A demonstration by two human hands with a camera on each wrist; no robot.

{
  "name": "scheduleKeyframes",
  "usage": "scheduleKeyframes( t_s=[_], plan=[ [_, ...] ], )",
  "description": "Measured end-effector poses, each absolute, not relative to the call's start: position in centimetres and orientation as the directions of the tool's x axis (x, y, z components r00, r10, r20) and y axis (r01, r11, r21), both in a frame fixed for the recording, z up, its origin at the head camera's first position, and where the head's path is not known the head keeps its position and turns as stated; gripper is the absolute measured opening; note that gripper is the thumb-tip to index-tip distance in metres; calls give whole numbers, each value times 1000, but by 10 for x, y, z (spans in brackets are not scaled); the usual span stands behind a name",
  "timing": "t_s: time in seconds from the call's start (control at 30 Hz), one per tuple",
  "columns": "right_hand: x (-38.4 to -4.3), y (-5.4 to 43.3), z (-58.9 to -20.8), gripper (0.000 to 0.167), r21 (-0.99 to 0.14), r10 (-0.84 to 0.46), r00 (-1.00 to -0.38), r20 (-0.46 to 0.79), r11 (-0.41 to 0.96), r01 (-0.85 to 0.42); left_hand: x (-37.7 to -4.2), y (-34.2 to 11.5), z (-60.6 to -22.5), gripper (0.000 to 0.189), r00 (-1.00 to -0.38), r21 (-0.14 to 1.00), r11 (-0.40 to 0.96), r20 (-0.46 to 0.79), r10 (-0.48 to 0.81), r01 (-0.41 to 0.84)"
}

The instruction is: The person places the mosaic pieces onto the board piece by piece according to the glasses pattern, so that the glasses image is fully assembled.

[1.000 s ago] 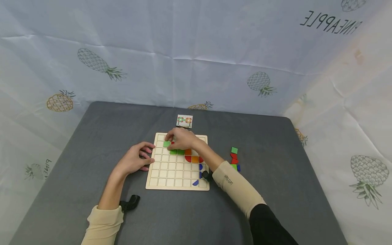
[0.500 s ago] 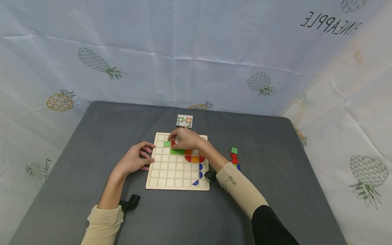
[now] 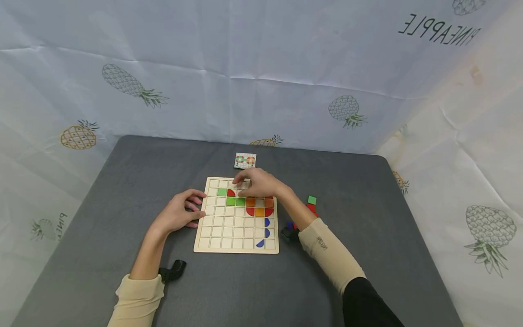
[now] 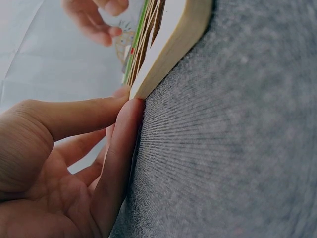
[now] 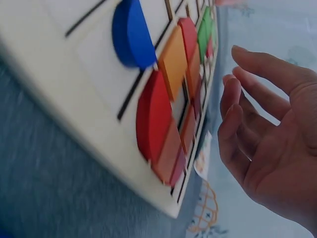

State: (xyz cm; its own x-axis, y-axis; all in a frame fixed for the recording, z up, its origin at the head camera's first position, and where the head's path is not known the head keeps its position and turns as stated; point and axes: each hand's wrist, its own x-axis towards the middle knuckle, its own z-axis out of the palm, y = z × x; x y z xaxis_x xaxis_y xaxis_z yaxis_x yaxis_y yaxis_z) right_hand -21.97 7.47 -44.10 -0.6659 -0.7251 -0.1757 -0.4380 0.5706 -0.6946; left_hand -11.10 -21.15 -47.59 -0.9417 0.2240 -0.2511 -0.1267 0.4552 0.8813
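A light wooden grid board (image 3: 216,243) lies on the dark table. My left hand (image 3: 178,212) holds its left edge, with thumb and fingertips right at the wood in the left wrist view. Over the board's back rows hovers my right hand (image 3: 261,182), fingers loosely bent and nothing between them in the right wrist view. Left of its fingertips sit a red quarter-round piece (image 3: 230,193), a light green square (image 3: 222,192) and two more green squares (image 3: 235,201). Orange squares (image 3: 259,212) and red rounded pieces (image 3: 250,212) fill cells towards the right; the right hand and forearm cover cells behind them.
Several blue rounded pieces (image 3: 267,222) lie near the board's right edge. A patterned card (image 3: 245,160) is behind the board. Right of it, loose pieces include a green square (image 3: 312,200), partly hidden by the right forearm. A fabric backdrop (image 3: 229,104) hangs behind the table.
My right hand has drawn away to the right from the red quarter-round piece, which now shows fully beside the green squares. The left hand stays at the board's edge.
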Motion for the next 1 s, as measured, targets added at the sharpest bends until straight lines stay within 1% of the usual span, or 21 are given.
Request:
scheduleKeyframes(
  t_s=[0.17,0.33,0.5,0.67,0.8,1.0],
  plan=[
    [-221,98,-436,38,-724,-709,-685,-168,560,-403,-111,-212,-476,54,-943,883,452,-248,221,-126],
    [-221,126,-434,37,-721,-679,-717,-161,576,-384,-111,-212,-477,54,-944,886,446,-246,220,-127],
    [-216,157,-432,36,-728,-627,-757,-187,605,-321,-110,-211,-476,55,-944,887,442,-250,216,-133],
    [-209,189,-430,37,-705,-579,-791,-197,644,-296,-109,-211,-476,55,-944,886,444,-252,215,-135],
    [-204,212,-431,36,-693,-565,-801,-200,660,-292,-109,-211,-476,55,-944,885,446,-250,214,-134],
    [-195,242,-439,33,-681,-562,-794,-234,677,-278,-108,-212,-477,56,-945,888,444,-242,219,-124]
  ],
)
